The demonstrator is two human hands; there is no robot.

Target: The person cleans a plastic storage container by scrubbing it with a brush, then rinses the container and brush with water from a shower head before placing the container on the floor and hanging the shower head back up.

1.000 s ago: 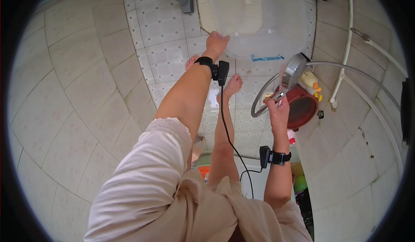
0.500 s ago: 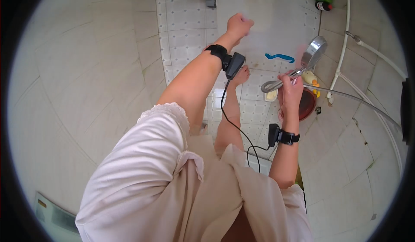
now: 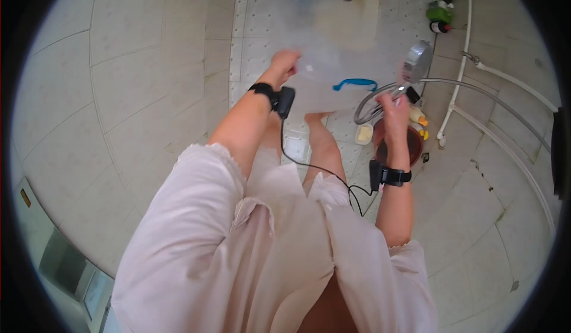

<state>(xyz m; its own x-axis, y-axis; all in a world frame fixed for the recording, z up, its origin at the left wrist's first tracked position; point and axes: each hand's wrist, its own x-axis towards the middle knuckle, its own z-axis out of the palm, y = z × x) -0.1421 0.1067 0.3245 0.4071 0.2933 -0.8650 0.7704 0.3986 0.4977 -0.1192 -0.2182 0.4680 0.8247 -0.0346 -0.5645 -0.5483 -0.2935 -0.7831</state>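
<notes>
My left hand [image 3: 285, 63] is closed at the near left edge of a wide translucent plastic panel [image 3: 321, 65]. A curved blue strip like a handle [image 3: 355, 84] lies along the panel's near right side; I cannot tell whether it is fixed on. Through the panel a squat toilet [image 3: 373, 3] shows faintly. My right hand [image 3: 392, 110] is wrapped round the handle of a silver shower head [image 3: 418, 60], which points up and away. Its metal hose [image 3: 363, 106] loops beside the hand and runs off to the right wall. No water can be made out.
A red-brown basin [image 3: 416, 148] stands below my right hand, with yellow duck toys [image 3: 421, 120] and a soap dish [image 3: 363, 134] beside it. Bottles [image 3: 439, 15] line the right wall near white pipes [image 3: 467, 53]. A black cable [image 3: 309, 165] links my two wristbands.
The panel and blue strip have shifted left in view along with my left hand, which is also lower. The shower head has moved slightly left, still in my right hand. More of the toilet shows.
</notes>
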